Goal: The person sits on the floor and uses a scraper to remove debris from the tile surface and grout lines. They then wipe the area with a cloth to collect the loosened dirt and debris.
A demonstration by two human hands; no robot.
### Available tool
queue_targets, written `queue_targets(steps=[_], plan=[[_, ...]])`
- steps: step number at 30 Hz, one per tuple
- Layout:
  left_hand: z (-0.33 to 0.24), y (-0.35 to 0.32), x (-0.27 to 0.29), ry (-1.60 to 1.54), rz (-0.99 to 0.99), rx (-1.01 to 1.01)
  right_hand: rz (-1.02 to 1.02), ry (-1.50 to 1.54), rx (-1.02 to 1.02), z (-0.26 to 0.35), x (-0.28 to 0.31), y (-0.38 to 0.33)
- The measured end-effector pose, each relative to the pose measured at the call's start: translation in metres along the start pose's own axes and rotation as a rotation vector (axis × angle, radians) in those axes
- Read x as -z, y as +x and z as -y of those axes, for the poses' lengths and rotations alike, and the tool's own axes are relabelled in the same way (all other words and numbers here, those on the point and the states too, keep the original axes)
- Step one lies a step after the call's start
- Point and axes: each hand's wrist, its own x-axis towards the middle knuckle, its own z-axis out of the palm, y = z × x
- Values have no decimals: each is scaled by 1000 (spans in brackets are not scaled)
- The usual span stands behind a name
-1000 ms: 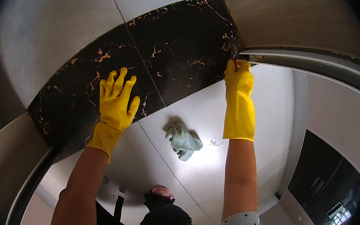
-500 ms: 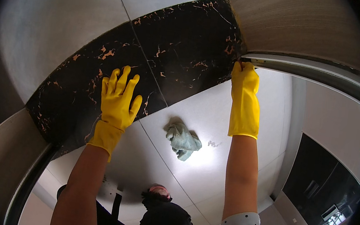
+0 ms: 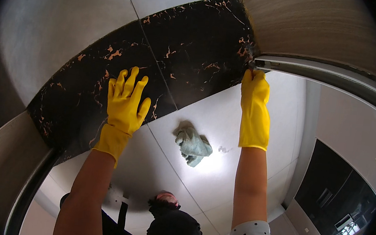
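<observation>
Both hands wear yellow rubber gloves. My left hand (image 3: 125, 104) is spread, fingers apart, over the black marbled threshold (image 3: 198, 61); nothing shows in it. Farther right, my right hand (image 3: 256, 90) is closed at the threshold's right end, beside the foot of the metal door frame (image 3: 308, 67). Its fingers are pressed together around something small and greyish that I cannot make out. A crumpled grey-green cloth (image 3: 192, 148) lies on the pale tiled floor between my forearms, apart from both hands.
Wood-grain panels flank the threshold, a wide one (image 3: 317, 25) at the far right and another (image 3: 14, 154) at the left. Pale grey floor tiles (image 3: 69, 27) lie beyond it. My dark shoes and clothing are at the bottom. Dark glossy cabinet fronts (image 3: 333, 192) stand at the right.
My right hand has drawn back slightly toward me, still closed beside the frame. The left stays spread over the threshold, almost unmoved. The cloth lies as before.
</observation>
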Motion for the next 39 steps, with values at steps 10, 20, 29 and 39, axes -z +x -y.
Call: queue_targets(steps=[10, 20, 29, 39], plan=[[1, 1, -3, 31, -10, 1, -109, 47, 66, -5, -22, 20], [-2, 3, 0, 33, 2, 3, -162, 254, 90, -1, -30, 1], [0, 3, -1, -1, -17, -22, -107, 238, 186, 14, 16, -15], [-1, 3, 0, 4, -6, -7, 18, -87, 132, 23, 23, 10]])
